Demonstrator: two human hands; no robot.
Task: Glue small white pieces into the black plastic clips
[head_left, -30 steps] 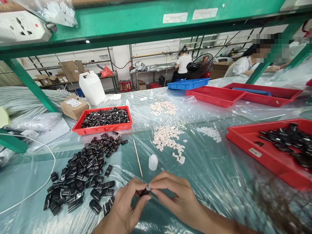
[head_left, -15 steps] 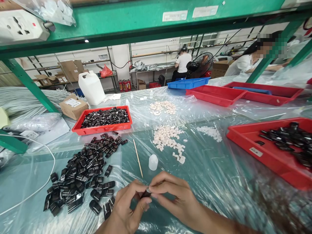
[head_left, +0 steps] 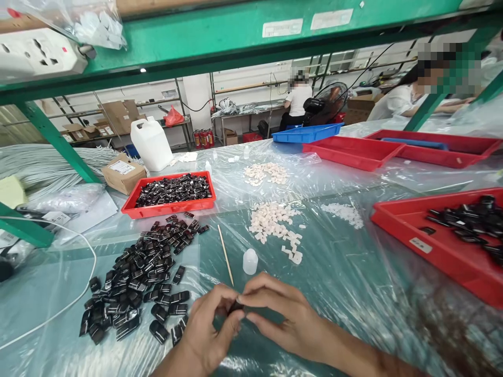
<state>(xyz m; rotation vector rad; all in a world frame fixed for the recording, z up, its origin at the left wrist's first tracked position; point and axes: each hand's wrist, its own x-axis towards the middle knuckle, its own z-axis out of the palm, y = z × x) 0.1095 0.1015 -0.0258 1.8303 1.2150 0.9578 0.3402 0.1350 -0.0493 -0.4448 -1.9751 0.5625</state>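
Low in the head view, my left hand [head_left: 210,327] pinches a small black plastic housing [head_left: 236,306] between thumb and fingers. My right hand [head_left: 283,317] meets it from the other side, its fingertips closed at the end of the same part. Most of the part is hidden by the fingers. Just beyond the hands stand a small white translucent cap [head_left: 250,262] and a thin wooden stick [head_left: 226,255] lying flat. Left of my hands spreads a loose pile of glossy black housings [head_left: 145,277]. Small cream-coloured pieces [head_left: 271,220] lie heaped beyond the cap.
Black parts fill a red tray [head_left: 173,211] at the left; another red tray [head_left: 416,246] with black parts sits at right. Tiny white pieces [head_left: 346,213] lie between. Farther back are a white jug [head_left: 151,144] and a blue tray [head_left: 306,135]. A green shelf beam [head_left: 220,42] crosses overhead.
The view has shifted slightly, so the scene sits a little farther right. Both hands stay together at the black housing, with the right fingertips slightly changed in position.
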